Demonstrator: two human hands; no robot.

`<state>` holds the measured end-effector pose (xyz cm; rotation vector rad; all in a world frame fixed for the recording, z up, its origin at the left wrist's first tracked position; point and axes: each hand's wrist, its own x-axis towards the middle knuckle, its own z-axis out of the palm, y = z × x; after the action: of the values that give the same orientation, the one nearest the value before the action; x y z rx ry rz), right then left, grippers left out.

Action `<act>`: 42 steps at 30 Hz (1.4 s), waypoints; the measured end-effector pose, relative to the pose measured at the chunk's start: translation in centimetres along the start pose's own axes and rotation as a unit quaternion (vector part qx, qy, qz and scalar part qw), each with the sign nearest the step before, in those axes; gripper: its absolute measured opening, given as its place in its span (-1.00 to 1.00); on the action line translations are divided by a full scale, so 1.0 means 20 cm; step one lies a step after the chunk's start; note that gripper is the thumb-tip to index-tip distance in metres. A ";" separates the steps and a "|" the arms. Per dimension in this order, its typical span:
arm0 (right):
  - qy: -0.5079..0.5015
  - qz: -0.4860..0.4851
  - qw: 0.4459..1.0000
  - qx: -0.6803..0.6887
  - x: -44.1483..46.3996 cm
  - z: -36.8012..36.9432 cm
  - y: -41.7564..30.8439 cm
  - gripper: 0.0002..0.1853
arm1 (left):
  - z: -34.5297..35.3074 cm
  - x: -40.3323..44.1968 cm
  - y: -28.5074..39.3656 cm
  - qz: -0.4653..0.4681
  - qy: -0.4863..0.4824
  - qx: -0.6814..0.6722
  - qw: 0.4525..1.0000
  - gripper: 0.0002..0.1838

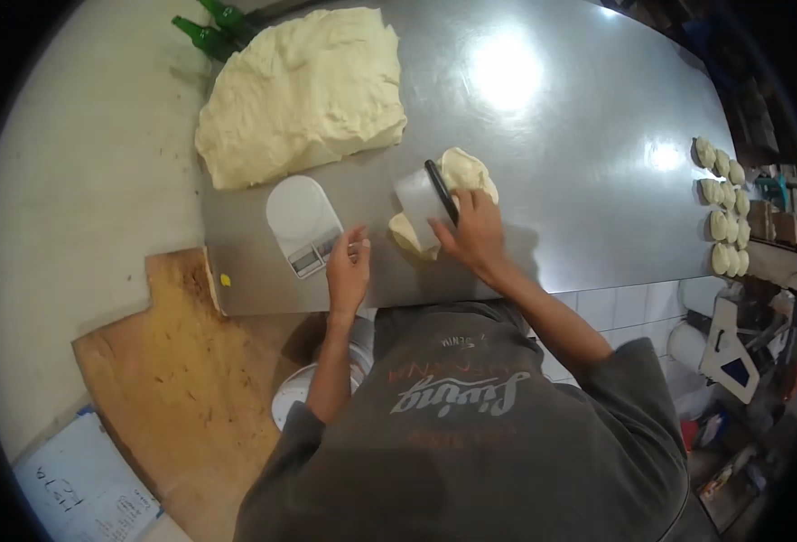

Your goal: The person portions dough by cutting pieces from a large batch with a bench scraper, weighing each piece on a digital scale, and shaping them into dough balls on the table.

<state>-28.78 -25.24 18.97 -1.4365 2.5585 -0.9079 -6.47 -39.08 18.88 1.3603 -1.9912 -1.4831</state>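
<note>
My right hand [478,233] grips the black handle of a dough scraper [418,200], its pale flat blade tilted over the steel table. One small piece of dough [467,172] lies beyond the scraper, by my fingers, and another piece of dough [407,235] sits partly under the blade. My left hand [349,266] is open with loosely bent fingers, holding nothing that I can see. It is beside the display end of a white kitchen scale [299,215]; whether it touches the scale I cannot tell. A large slab of dough [308,95] rests behind the scale.
Several dough balls [718,191] stand in rows at the table's far right. Green bottles [207,36] are at the back left, against the wall. A wooden board [172,361] adjoins the steel table [588,172] at left. A white bucket [294,393] stands below.
</note>
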 end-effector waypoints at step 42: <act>-0.316 0.101 0.940 0.078 -0.33 -0.13 0.33 -0.55 | 0.10 -0.22 0.06 0.091 0.336 0.121 0.929 -0.39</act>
<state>-30.97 -16.12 16.25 -1.1473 2.0493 -0.4918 -6.20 -34.23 20.24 1.4658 -1.7977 -0.5732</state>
